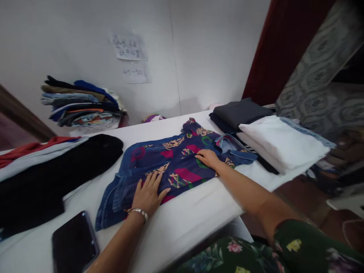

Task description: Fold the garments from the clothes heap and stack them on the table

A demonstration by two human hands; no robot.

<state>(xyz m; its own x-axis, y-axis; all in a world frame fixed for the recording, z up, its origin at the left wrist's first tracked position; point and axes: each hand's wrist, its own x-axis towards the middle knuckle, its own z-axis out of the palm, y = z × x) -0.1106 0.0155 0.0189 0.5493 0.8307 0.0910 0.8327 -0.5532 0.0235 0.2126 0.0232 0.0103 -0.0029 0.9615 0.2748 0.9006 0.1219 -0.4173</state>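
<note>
Dark blue cloth with pink, green and tan shapes makes up the shirt (186,175), which lies flat in the middle of the white table (182,216). Its collar (227,144) is toward the table's right end, and blue jean cloth shows at its left end. The left hand (148,192) is open wide, with its fingers spread and its palm down on the left part of the shirt. It presses on the cloth and does not grip it. A shiny bracelet (139,212) goes around that wrist. The right hand (209,158) rests on the shirt near the collar, with its fingers bent and close together; I cannot tell if they pinch the cloth. A phone (74,242) lies near the table's near left corner. Black cloth (42,182) lies along the left end, with white cloth and red cloth (36,149) just behind it. At the right end, folded white clothes (284,140) sit beside a dark gray folded piece (241,112), which is closer to the far edge. Past the far edge, on the left, a tall pile of clothes (85,102) stands by the wall (210,57). Two papers (131,47) hang above.
</note>
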